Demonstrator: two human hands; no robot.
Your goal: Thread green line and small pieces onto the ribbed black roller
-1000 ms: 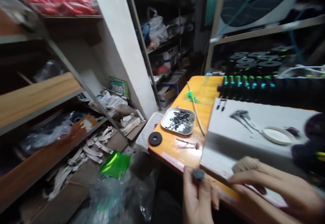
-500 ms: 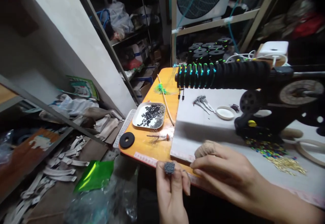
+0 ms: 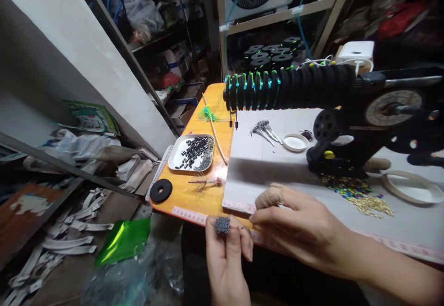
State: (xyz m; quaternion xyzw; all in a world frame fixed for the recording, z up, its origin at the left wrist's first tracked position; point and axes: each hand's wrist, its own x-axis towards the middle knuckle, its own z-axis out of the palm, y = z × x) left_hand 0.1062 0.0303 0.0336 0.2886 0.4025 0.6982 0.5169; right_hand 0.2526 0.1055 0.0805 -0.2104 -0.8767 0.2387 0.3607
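My left hand [image 3: 229, 262] pinches a tight bundle of small dark grey tips [image 3: 222, 225] between thumb and fingers, just in front of the table edge. To its right, my right hand [image 3: 308, 225] has thumb and fingers pressed together; whatever they hold is too small or hidden to make out. Tan wrapping [image 3: 268, 198] covers its index fingertip. Beyond the hands, a white tray [image 3: 173, 158] holds black tubes and small metal pieces. An orange-beaded twig-like piece [image 3: 208, 182] lies nearer, and a black ring [image 3: 161, 190] sits at the table corner.
A black machine [image 3: 347, 135] stands on the right, its long arm carrying black rings [image 3: 294, 86]. Bundles with grey tips [image 3: 266, 131], a white lid [image 3: 295, 142], coloured beads [image 3: 347, 184] and gold pieces [image 3: 371, 204] lie on the white board [image 3: 249, 158]. A thin stick [image 3: 218, 139] rests behind the tray.
The camera view has turned slightly, so the scene sits further left and higher. My left hand keeps its hold on the bundle, and my right hand stays pinched beside it.
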